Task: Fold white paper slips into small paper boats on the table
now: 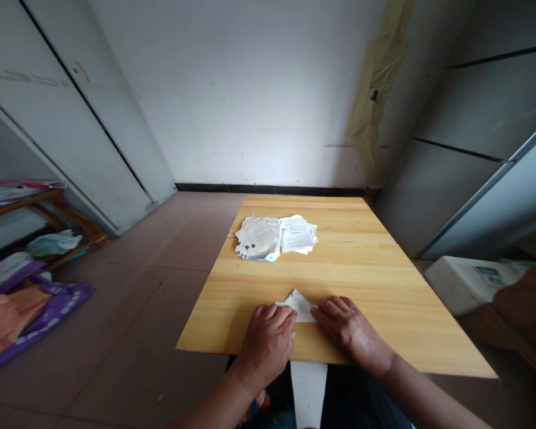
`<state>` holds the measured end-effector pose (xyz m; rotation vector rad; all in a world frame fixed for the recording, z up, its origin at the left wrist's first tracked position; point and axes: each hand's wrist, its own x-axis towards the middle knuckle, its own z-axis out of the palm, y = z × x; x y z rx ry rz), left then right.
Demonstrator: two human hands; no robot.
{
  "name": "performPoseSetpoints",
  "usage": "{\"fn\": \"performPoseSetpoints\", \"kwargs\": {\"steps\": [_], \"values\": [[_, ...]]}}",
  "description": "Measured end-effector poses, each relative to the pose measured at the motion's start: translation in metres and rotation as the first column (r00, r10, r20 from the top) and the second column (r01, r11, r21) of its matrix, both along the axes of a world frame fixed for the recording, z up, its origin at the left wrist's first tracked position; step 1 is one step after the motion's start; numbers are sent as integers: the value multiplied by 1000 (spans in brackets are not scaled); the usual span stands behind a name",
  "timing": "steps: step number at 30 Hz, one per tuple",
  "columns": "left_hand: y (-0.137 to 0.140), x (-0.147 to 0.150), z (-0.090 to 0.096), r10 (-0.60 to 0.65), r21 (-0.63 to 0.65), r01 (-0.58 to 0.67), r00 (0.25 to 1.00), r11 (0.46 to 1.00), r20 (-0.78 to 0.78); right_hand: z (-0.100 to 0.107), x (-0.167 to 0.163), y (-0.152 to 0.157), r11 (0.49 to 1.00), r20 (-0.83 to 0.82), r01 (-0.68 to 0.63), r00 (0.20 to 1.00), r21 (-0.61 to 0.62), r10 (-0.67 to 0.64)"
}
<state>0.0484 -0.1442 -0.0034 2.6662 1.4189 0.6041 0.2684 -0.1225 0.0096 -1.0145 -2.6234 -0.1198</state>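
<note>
Head camera: folded paper (301,308) under two hands at the near edge of the surface (361,274)

Someone sits right up against the wooden surface, bare forearms reaching over its near edge, and I can see both hands busy with one small white sheet. The paper lies close to that near edge, roughly midway along it, folded so that a peak points toward the surface's far end. The left hand (268,338) covers the paper's left corner with its fingers curled; the right hand (351,329) touches the right corner, thumb side inward, knuckles bent. Both are in contact with the sheet, but I can't tell whether either grip is pinching it or only pressing it down.

Toward the far left of the surface sit two loose piles side by side: the left paper pile (256,237), its edges ragged, and the right paper pile (297,234), a printed sheet on top. They touch or nearly so.

Beyond the surface's far end rises a white wall (250,89), with tan tape (377,89) running down it. Well off to the surface's left, a purple bag (69,298) lies on the tiled floor (138,310). Just beside the surface's right edge stands a white box (462,286).
</note>
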Motion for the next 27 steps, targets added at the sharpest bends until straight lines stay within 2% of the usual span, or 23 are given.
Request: {"fn": "performPoseSetpoints", "kwargs": {"steps": [7,11,18,23,27], "values": [[0,0,2,1,-21,-1,1000,1000,2,1,11,-4,997,-27,55,998,-51,-57],[0,1,3,-4,-21,5,1000,1000,19,-1,-2,-3,991,-129,131,983,-24,-133],[0,1,2,20,-10,-20,1000,1000,17,-8,-45,-5,990,-112,104,987,-95,-114],[-2,-1,2,28,2,-28,999,1000,28,-19,-40,-4,997,-93,70,993,-20,-71],[-4,-5,1,42,1,-42,999,999,26,-18,-28,-5,998,-94,58,994,-13,-59]]}}
